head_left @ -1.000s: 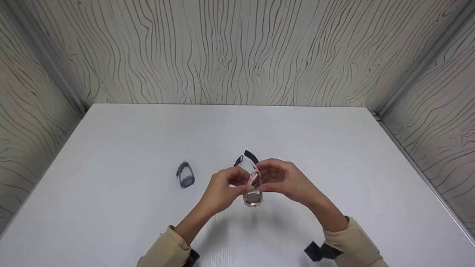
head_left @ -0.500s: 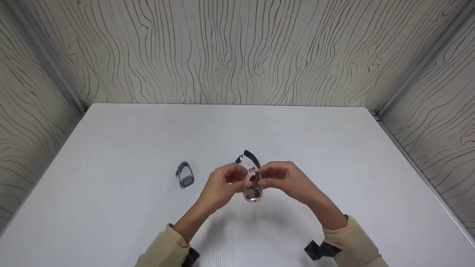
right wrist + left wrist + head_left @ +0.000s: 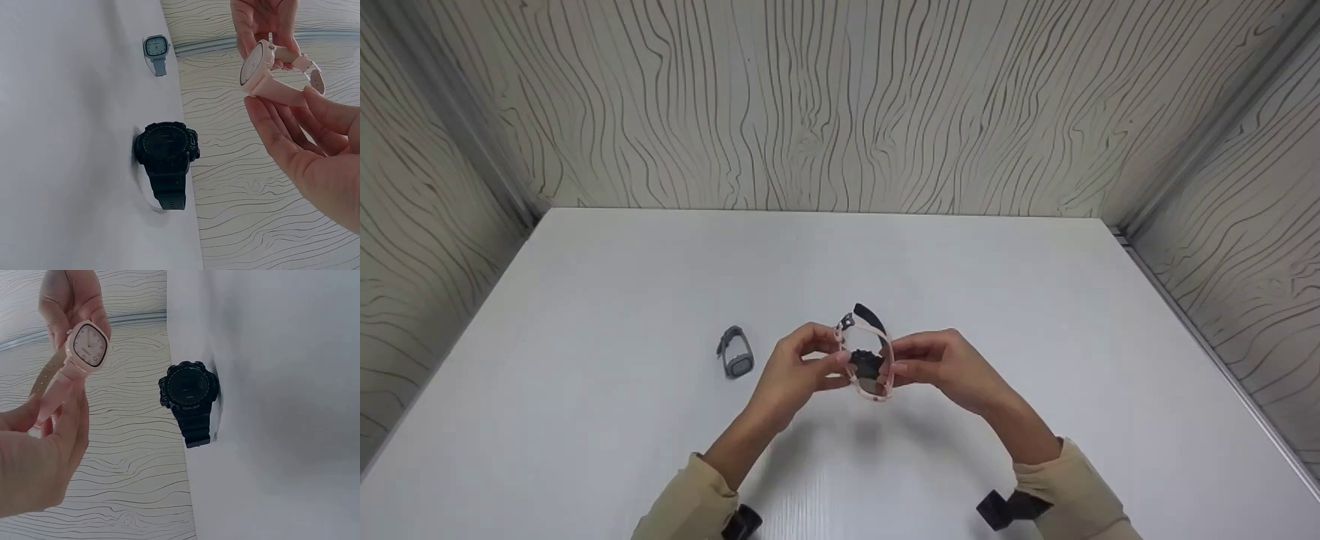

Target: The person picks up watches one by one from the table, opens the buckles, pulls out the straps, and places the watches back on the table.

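Both hands hold a pale pink wristwatch [image 3: 90, 346] above the table, its strap bent round into a loop. My left hand [image 3: 799, 371] pinches the left side of the strap between thumb and fingers. On the other side, my right hand [image 3: 949, 367] grips it with thumb and fingertips. Its square-cornered white dial faces away from the head camera and shows in the left wrist view. A bulky black wristwatch [image 3: 165, 146] stands on the table behind it, partly seen through the pink loop in the head view.
A smaller grey wristwatch [image 3: 739, 365] stands on the white table [image 3: 607, 315] left of the hands. Wood-grain panels [image 3: 810, 105] enclose the table at the back and sides. Dark wrist-worn devices [image 3: 996, 510] sit at both sleeves.
The pink watch has been turned and its loop has spread wider, so the black watch shows through it. My left hand has shifted slightly left; the grey watch has stayed put.
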Motion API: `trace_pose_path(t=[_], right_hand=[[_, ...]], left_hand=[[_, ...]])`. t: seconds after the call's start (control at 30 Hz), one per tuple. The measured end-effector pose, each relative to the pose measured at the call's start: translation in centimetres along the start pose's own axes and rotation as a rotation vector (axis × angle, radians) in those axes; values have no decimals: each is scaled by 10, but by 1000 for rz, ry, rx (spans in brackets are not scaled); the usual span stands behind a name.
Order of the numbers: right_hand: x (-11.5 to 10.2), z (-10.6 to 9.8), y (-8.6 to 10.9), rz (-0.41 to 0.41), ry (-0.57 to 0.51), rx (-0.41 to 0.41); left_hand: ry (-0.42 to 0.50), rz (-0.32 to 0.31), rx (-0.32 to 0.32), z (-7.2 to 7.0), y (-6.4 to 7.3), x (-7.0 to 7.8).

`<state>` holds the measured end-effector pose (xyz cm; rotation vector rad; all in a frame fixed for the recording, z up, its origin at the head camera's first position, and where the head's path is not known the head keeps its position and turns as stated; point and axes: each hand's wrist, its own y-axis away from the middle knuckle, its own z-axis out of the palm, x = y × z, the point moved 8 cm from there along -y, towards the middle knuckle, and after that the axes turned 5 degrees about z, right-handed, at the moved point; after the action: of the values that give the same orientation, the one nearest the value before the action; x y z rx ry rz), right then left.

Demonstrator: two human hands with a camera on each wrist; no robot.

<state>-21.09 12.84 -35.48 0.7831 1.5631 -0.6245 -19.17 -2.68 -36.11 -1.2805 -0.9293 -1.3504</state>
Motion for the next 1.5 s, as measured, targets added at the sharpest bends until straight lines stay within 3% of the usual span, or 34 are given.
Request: trace_pose_path(t=[0.2,0.43,0.67,1.0,1.2,1.5], right_hand=[[7,-5,0,-43,-89,31],[18,-8,2,15,-80,92],[28,-15,3,43,-164,151],[38,-35,6,101,-257,246],[42,-53,8,126,-260,298],[55,-76,14,155,-275,378]], left_hand=[[34,-32,37,-2,0,-10],[35,-51,32,2,-2,-21],[53,-76,59,5,-10,-33],[27,-150,88,18,-24,-46],[29,-203,86,30,-32,-50],[61,-204,68,51,-41,-59]])
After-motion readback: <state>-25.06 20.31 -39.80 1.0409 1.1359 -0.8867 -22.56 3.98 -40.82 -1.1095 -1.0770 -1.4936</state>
